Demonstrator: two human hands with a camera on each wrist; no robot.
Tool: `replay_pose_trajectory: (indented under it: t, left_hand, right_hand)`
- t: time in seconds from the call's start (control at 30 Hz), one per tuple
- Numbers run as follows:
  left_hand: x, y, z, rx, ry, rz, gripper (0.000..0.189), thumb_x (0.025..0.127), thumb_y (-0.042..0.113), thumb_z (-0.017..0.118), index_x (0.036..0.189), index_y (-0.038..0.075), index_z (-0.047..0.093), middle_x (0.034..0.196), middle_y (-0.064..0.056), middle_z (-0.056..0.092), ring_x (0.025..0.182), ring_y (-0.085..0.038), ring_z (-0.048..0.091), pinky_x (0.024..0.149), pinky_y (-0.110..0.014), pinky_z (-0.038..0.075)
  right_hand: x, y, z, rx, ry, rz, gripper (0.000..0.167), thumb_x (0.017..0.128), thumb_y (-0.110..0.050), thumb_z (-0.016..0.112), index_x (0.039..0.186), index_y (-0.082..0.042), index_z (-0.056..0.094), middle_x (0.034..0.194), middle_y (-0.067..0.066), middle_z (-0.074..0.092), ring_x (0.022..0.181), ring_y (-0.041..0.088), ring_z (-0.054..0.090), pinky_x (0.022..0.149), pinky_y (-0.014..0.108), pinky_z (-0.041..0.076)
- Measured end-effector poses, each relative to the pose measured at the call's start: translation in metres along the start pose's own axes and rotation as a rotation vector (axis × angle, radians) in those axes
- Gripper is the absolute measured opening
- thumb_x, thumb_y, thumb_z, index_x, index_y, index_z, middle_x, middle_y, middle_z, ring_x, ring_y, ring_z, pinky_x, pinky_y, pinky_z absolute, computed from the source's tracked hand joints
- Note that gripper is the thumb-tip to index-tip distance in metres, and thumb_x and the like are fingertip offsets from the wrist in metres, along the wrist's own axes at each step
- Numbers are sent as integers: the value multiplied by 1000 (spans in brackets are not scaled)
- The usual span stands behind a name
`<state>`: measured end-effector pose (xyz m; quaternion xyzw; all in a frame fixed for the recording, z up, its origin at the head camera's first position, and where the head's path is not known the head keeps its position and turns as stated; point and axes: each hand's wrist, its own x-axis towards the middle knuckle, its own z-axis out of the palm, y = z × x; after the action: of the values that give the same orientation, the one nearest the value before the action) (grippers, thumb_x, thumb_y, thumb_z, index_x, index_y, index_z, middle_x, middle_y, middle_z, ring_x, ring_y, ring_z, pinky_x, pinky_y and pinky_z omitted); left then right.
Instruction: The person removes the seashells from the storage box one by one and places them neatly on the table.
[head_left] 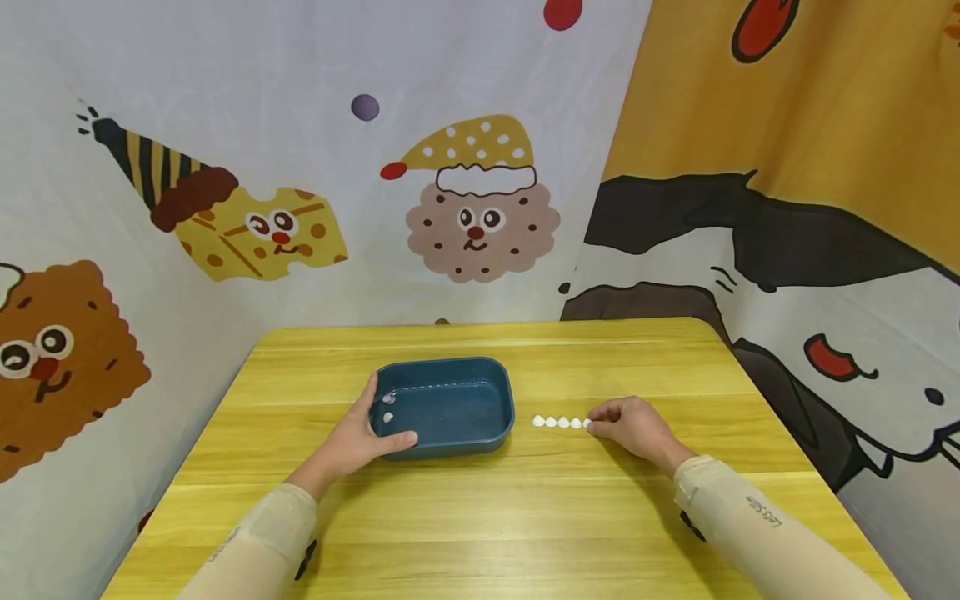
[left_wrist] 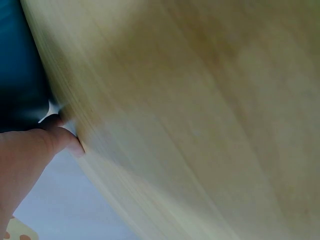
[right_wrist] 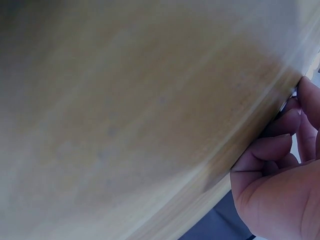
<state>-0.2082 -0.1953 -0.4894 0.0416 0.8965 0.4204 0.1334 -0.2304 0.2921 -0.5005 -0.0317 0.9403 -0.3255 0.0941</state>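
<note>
A dark blue rectangular plastic basin (head_left: pixel 450 450) sits left of the middle of the table. My left hand (head_left: pixel 354 437) grips its left end, thumb along the near rim and fingers at the far left corner. Inside, near that end, lie two small pale shell-like pieces (head_left: pixel 387 417). To the right of the basin runs a short row of small white shell-like pieces (head_left: pixel 563 422), side by side. My right hand (head_left: pixel 633 427) pinches the white piece (head_left: pixel 588 424) at the row's right end between thumb and fingers. In the right wrist view, curled fingers (right_wrist: pixel 272 142) hide most of that piece.
The wood-grain table (head_left: pixel 480 517) has rounded far corners and stands against a cartoon-printed curtain (head_left: pixel 300 108). More curtain with a large animal print (head_left: pixel 810 250) hangs along the right side.
</note>
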Motion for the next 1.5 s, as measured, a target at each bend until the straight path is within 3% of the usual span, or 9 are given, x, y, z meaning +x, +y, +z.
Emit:
replay_pose_trajectory:
  t: [0.37,0.9,1.13,1.3,1.4,1.5]
  left_hand:
    - [0,1,0,-2,2,-4,136,86,62,85,170,34,-18,182,-14,-1,165,-49,13,125,-74,27]
    - [1,5,-1,-16,6,2,134,87,61,84,170,36,-17,182,-11,-3,166,-48,12,125,-74,27]
    - [1,3,-1,-2,3,2,133,87,61,84,170,38,-18,182,-12,-2,165,-48,13,124,-74,29]
    - [0,3,0,3,0,-3,134,86,62,84,170,36,-17,182,-14,0,165,-49,15,124,-74,30]
    - [0,2,1,-2,2,-7,133,87,62,84,170,38,-18,182,-13,-1,165,-49,14,124,-74,30]
    - [-1,0,1,-15,8,-12,133,87,61,84,169,40,-18,182,-11,-3,166,-48,12,125,-74,28]
  right_hand:
    - [0,-1,-1,4,-7,15,15,97,-33,81,107,-23,84,105,-4,79,92,14,66,84,34,55]
    - [-2,0,-4,15,-7,15,28,98,-44,79,114,-21,83,113,-1,79,100,16,69,89,40,57]
    - [1,-3,-6,82,-4,17,37,102,-42,74,125,-14,79,121,7,78,100,18,69,83,36,57]
    - [11,-30,-11,147,8,-7,48,105,-45,68,139,-11,71,129,11,74,106,23,68,83,35,56]
    - [21,-65,-11,214,27,-36,47,105,-46,68,139,-14,71,125,12,73,105,26,65,85,38,55]
    - [29,-108,-2,297,42,-110,40,104,-43,71,134,-16,74,109,10,73,93,25,63,79,37,54]
